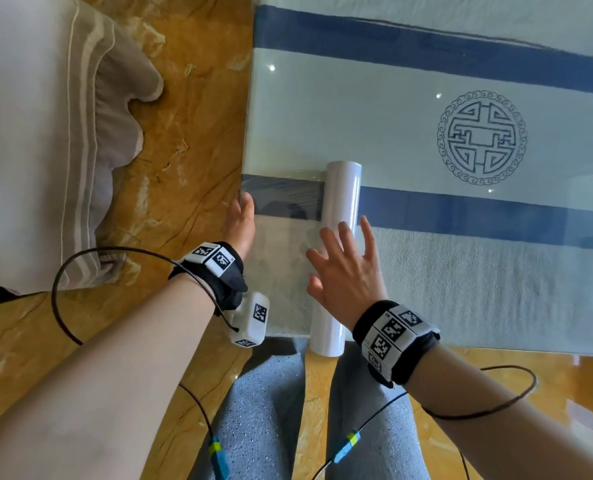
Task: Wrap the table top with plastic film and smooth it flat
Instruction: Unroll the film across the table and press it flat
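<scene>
Unrolling barely begun: the roll (343, 195) lies on the table top (392, 109), my right hand (347, 268) open-fingered upon it, my left hand (241, 220) left of the roll, seemingly flat, pinning the film (284, 199); next I push the roll rightward, film taut.

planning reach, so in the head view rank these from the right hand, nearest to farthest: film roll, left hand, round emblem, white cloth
1. film roll, directly under the right hand.
2. left hand, at the table top's left edge.
3. round emblem, ahead and to the right.
4. white cloth, far left, off the table.
</scene>
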{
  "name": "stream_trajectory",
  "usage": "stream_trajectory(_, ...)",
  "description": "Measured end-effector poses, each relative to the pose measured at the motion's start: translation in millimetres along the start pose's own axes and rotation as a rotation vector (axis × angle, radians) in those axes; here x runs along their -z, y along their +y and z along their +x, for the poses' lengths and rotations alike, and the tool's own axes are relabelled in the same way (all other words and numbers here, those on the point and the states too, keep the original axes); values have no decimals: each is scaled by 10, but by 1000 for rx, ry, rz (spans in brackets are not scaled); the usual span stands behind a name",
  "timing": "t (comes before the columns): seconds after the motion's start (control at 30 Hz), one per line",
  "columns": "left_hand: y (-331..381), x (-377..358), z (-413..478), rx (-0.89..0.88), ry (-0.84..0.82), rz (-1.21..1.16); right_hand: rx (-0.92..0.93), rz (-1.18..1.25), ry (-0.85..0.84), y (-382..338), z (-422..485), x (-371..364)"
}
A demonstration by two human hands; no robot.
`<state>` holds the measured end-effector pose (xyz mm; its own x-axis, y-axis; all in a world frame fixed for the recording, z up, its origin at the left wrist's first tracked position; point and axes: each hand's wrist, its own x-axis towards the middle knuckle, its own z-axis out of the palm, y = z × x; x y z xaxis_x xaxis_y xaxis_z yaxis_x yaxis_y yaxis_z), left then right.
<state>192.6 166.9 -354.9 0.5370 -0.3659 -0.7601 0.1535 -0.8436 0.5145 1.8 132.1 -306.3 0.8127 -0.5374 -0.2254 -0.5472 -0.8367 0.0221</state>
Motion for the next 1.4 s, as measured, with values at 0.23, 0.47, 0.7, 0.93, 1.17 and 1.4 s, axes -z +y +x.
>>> stream_trajectory(0.23,48,13,8,33,40,53,-132,29,-66,109,19,-66)
stream_trajectory(0.47,-90,83,-1,54,84,88,-181,28,-258,102,181,-97)
stream_trajectory(0.7,-124,126,48,119,64,70,-340,142,-274,393,59,-101)
stream_trajectory(0.93,-200,160,77,176,69,24,-467,195,-269,592,-43,-160)
stream_trajectory(1.17,-211,145,148,188,61,66,-582,225,-262,788,-63,-205)
stream_trajectory(1.4,-241,38,184,175,55,81,-682,229,-263,1104,-163,-263)
